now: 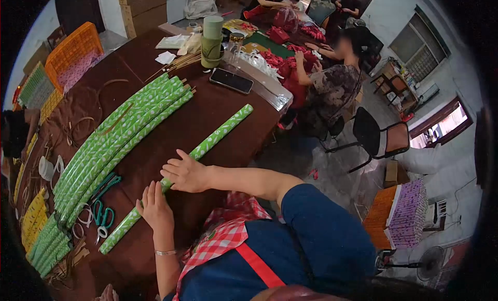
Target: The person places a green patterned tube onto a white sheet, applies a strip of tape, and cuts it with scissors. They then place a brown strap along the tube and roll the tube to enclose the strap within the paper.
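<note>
A green roll with a white pattern (220, 132) lies slantwise on the brown table (202, 111). Both hands rest on its middle, side by side. My left hand (155, 205), with a bracelet on its wrist, lies flat on the roll with fingers stretched out. My right hand (185, 172) is spread over it just above, its thumb raised. Neither hand is wrapped round the roll. To the left lies a large pile of similar green rolls (111, 140). Teal-handled scissors (104, 216) and a white tape roll (102, 232) are near the roll's lower end.
A phone (231, 81) and green cups (211, 44) stand beyond the roll. Several people sit farther off, one in a patterned shirt (337, 88) handling red items. Yellow rolls (33, 218) are at far left. A black chair (371, 135) stands right of the table.
</note>
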Tool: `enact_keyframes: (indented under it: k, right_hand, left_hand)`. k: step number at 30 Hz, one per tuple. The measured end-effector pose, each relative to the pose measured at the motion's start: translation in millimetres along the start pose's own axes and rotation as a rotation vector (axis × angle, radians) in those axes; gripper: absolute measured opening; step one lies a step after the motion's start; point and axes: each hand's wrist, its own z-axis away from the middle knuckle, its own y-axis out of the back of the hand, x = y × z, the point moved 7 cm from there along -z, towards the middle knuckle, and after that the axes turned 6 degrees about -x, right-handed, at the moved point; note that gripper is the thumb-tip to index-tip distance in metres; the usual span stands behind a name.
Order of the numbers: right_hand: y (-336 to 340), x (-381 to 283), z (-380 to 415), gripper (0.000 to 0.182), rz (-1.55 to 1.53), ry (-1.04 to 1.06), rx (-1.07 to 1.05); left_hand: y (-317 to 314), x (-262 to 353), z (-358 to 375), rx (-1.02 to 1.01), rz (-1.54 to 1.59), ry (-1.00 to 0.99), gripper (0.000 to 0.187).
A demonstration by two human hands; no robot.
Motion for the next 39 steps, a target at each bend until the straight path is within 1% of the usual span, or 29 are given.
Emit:
enact_keyframes:
  k: [1,3,4,9,10,12,16,18,19,20,22,25,29,31,32,34,35,37,38,39]
  right_hand:
    - [6.1,6.2,5.0,0.059,0.028,-0.004,-0.029]
    - [11.7,24.4,22.5,0.059,0.000,-0.050,0.010]
    - [13.1,33.9,31.7,0.059,-0.008,-0.077,-0.020]
    - [26.0,84.3,74.2,0.056,0.097,-0.260,-0.071]
    - [26.2,96.8,80.8,0.056,0.128,-0.309,-0.141]
    - [18.8,123.6,99.4,0.061,0.023,-0.434,-0.368]
    - [39.8,150.8,119.1,0.061,0.100,-0.480,-0.325]
    - [43.6,168.9,135.6,0.063,0.099,-0.519,-0.258]
    - [51.6,173.7,136.6,0.063,0.158,-0.572,-0.343]
    - [52.5,185.5,148.4,0.063,0.097,-0.638,-0.306]
    - [58.9,200.4,158.7,0.061,0.145,-0.710,-0.337]
    - [69.4,220.0,174.5,0.061,0.207,-0.729,-0.340]
    - [92.8,241.4,194.3,0.061,0.445,-0.890,-0.556]
    - [104.0,245.1,198.2,0.061,0.426,-0.984,-0.422]
    - [105.2,238.8,196.4,0.061,0.448,-0.970,-0.343]
    - [103.8,212.2,161.2,0.060,0.358,-0.775,-0.167]
    - [100.6,190.5,140.4,0.057,0.281,-0.660,-0.113]
    - [82.9,149.6,94.9,0.054,0.148,-0.512,-0.146]
    - [70.0,127.4,78.1,0.053,0.084,-0.378,-0.148]
    - [54.6,109.2,67.0,0.053,0.045,-0.301,-0.170]
  left_hand:
    - [1.0,0.2,-0.8,-0.014,0.000,0.006,0.035]
    - [1.4,1.0,-1.5,-0.032,0.002,0.010,0.035]
    - [1.0,0.5,-0.9,-0.038,-0.002,0.016,0.036]
    - [-1.1,0.4,1.0,-0.039,-0.037,0.004,0.036]
    - [-0.1,0.6,1.3,-0.031,-0.029,0.003,0.036]
    - [-0.3,0.1,1.5,-0.032,-0.022,0.003,0.036]
    - [0.3,1.9,0.9,-0.009,-0.017,-0.010,0.036]
    - [2.9,0.6,1.3,0.018,0.001,-0.014,0.035]
    - [0.4,-0.3,2.2,0.017,-0.010,-0.008,0.036]
    - [-1.2,-0.7,2.1,0.019,-0.019,-0.001,0.036]
    - [2.6,0.0,1.9,0.016,-0.012,0.006,0.037]
    - [4.1,1.2,2.1,0.045,0.016,-0.019,0.037]
    - [3.5,0.8,3.4,0.041,0.008,-0.002,0.037]
    - [2.3,-0.3,1.8,0.036,-0.012,0.008,0.036]
    - [2.0,-0.8,-0.6,0.027,-0.019,0.028,0.036]
    - [8.5,2.1,0.4,0.057,0.005,-0.003,0.034]
    - [11.1,1.9,1.7,0.063,0.023,0.009,0.033]
    - [11.7,2.5,0.1,0.084,0.042,0.013,0.033]
    - [11.1,2.0,0.9,0.097,0.047,0.005,0.033]
    - [10.5,2.1,1.2,0.096,0.037,0.002,0.033]
